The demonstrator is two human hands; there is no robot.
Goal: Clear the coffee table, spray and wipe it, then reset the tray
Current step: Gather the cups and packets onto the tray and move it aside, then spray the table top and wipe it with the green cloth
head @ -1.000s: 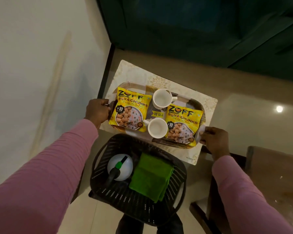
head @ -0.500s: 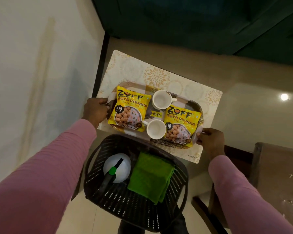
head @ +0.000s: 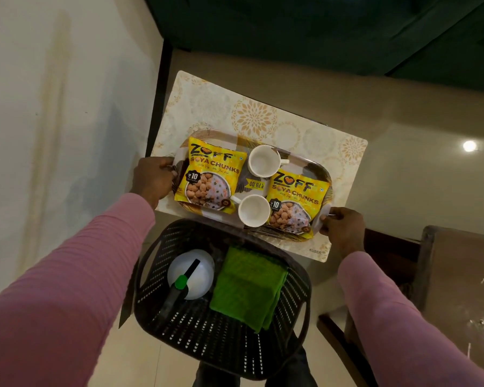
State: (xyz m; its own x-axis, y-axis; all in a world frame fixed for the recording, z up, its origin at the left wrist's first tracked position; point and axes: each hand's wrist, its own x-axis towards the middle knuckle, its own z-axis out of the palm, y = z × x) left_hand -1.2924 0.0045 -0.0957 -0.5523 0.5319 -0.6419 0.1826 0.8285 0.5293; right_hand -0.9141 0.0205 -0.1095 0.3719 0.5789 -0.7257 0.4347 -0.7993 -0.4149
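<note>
Pulled nearer: tray | arms outstretched | left hand, right hand clamped on its ends

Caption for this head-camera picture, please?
Left hand and right hand hold a tray of soya chunks packets and white cups.

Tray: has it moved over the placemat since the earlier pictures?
Yes. The tray has come toward the near side: more of the placemat now shows beyond its far edge.

tray: patterned, over placemat | holds two yellow packets, two white cups | spray bottle, green cloth: in basket
</note>
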